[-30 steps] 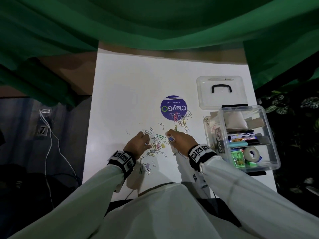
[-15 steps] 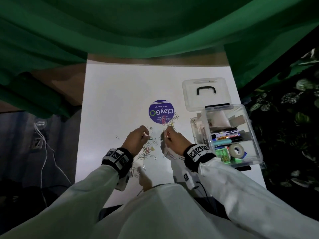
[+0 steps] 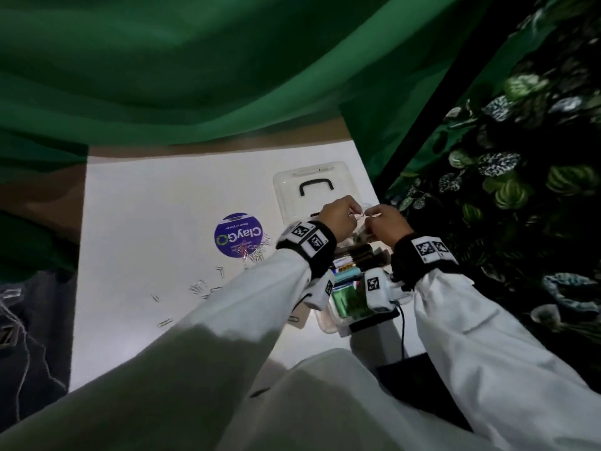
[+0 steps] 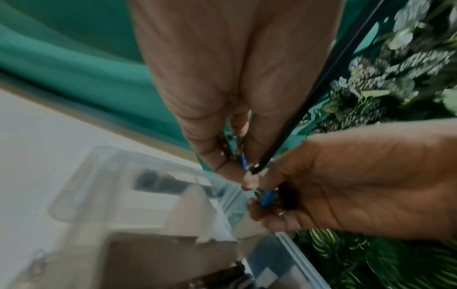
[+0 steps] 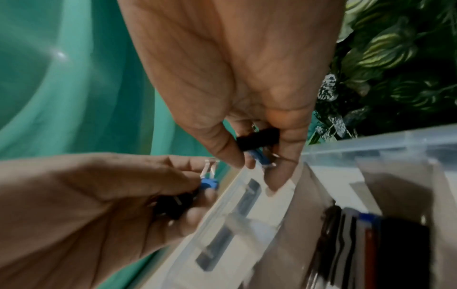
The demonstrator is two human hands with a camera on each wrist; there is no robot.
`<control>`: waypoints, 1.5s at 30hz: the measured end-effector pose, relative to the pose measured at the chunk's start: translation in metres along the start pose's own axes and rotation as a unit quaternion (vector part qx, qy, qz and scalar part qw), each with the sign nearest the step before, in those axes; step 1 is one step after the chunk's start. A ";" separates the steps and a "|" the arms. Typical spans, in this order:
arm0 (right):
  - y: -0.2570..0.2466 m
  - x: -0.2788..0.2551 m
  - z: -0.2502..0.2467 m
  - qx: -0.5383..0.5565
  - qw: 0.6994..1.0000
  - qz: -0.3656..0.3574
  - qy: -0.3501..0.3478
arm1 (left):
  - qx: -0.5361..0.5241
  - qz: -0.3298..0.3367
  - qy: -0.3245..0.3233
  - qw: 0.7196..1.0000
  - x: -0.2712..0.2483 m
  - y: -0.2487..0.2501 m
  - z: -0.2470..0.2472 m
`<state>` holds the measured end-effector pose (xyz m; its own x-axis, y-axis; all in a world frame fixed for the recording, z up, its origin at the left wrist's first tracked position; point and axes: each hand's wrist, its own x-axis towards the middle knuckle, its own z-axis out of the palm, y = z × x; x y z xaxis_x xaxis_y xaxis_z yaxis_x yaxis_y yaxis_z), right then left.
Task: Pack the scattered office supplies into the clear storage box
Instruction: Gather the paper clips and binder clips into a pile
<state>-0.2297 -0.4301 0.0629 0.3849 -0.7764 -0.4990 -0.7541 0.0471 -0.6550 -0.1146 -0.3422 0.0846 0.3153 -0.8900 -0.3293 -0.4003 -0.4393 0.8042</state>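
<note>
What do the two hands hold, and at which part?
Left hand and right hand each pinch small clips between fingertips; which part, unclear.

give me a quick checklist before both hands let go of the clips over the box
1. Left hand pinches small clips, blue and black: ok.
2. Right hand pinches clips too: ok.
3. Both hands above the clear storage box, near its far end: ok.
4. Box open, lid lying on the table behind it: ok.
5. Free space in the compartment under the hands: cannot tell, hands hide it.
6. All supplies gathered: not ok, paper clips lie on the table.
</note>
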 end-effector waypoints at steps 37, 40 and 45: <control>-0.030 -0.095 0.284 -0.385 0.833 -0.314 -0.245 | 0.275 -0.251 -0.089 0.924 -0.217 -0.261 -0.079; -0.024 -0.093 0.296 -0.407 0.818 -0.329 -0.239 | 0.289 -0.242 -0.119 0.919 -0.226 -0.259 -0.065; -0.020 -0.091 0.294 -0.402 0.826 -0.316 -0.238 | 0.284 -0.216 -0.107 0.928 -0.227 -0.264 -0.056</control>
<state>-0.0932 -0.1761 -0.0452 0.8581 -0.1426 -0.4933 -0.3584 -0.8542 -0.3766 -0.0326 -0.0175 -0.0254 0.3984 -0.5932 -0.6995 -0.6840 -0.7003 0.2043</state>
